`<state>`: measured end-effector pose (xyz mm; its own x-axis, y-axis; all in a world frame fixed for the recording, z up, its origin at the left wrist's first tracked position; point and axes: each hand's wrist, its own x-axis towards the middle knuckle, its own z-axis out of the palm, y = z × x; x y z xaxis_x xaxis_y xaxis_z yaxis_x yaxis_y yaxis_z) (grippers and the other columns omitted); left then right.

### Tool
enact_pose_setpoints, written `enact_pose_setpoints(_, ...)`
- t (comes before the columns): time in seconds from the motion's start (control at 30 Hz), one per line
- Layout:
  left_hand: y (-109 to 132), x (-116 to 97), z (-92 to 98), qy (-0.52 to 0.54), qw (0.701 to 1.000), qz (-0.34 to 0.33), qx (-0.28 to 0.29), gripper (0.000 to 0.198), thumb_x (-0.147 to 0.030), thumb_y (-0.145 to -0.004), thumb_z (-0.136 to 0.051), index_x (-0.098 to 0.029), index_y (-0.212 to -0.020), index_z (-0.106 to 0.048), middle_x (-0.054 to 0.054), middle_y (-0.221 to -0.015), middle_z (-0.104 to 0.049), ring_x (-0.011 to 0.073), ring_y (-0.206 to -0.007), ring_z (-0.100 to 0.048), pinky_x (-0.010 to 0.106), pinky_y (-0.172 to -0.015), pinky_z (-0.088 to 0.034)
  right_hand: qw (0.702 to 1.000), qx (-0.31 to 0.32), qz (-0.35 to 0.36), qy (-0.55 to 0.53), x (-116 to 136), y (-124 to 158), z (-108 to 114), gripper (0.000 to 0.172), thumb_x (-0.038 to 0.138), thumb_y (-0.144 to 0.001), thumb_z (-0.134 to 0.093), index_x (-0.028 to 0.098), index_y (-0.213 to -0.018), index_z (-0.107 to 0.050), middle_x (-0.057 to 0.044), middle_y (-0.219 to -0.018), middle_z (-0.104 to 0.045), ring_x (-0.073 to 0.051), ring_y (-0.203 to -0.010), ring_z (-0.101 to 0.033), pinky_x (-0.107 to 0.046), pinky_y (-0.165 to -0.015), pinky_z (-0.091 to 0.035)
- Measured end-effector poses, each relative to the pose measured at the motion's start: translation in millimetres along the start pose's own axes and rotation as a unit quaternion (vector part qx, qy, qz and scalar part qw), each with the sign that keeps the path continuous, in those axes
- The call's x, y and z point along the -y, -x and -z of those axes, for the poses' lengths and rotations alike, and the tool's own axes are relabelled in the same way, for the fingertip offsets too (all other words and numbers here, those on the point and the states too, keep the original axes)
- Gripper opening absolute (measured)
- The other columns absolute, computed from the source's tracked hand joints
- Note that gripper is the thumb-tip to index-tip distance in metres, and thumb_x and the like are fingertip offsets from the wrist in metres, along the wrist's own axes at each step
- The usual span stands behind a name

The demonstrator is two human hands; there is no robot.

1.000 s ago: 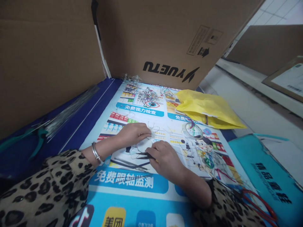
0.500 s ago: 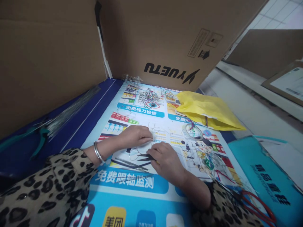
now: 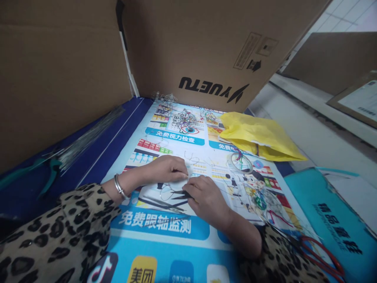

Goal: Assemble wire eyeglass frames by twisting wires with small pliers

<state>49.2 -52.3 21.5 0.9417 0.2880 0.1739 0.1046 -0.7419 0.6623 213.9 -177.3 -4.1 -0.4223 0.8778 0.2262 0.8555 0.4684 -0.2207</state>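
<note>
My left hand (image 3: 169, 168) is closed in a pinch, its thumb and finger on a thin pale wire (image 3: 161, 193) that loops down below the hand. Just right of it, my right hand (image 3: 207, 200) has its fingers closed around black pointed tweezers (image 3: 180, 194). The two tips point left and stand slightly apart. Both hands' fingertips nearly meet over the printed sheet. Whatever lies between them is too small to make out. Dark thin rods (image 3: 165, 204) lie below the tweezers.
Cardboard walls (image 3: 191, 47) stand behind and left. Tangled wire pieces (image 3: 185, 118) lie at the back, a yellow bag (image 3: 259, 135) and tape roll (image 3: 241, 162) to the right. Green-handled pliers (image 3: 53, 173) and a wire bundle (image 3: 91, 137) sit left; red-handled scissors (image 3: 322, 255) lie front right.
My left hand has shifted slightly left, its fingertips still pinched. The right hand keeps its hold on the tweezers almost in place. The view has tilted a little.
</note>
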Motion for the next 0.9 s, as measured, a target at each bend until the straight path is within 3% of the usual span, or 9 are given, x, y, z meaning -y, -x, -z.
enact_pose_setpoints(0.9, 2.1, 4.9, 5.4, 0.077, 0.997, -0.008, 0.016, 0.015, -0.021, -0.08, -0.053, -0.016, -0.081, -0.067, 0.002, -0.076, -0.062, 0.0106, -0.072, -0.057, 0.022, -0.068, -0.043, 1.0, -0.017, 0.013, 0.01, -0.5, 0.2, 1.1, 0.022, 0.014, -0.076, -0.053, 0.019, -0.097, -0.059, -0.006, -0.098, -0.061, -0.02, -0.088, -0.047, -0.033, -0.075, -0.034)
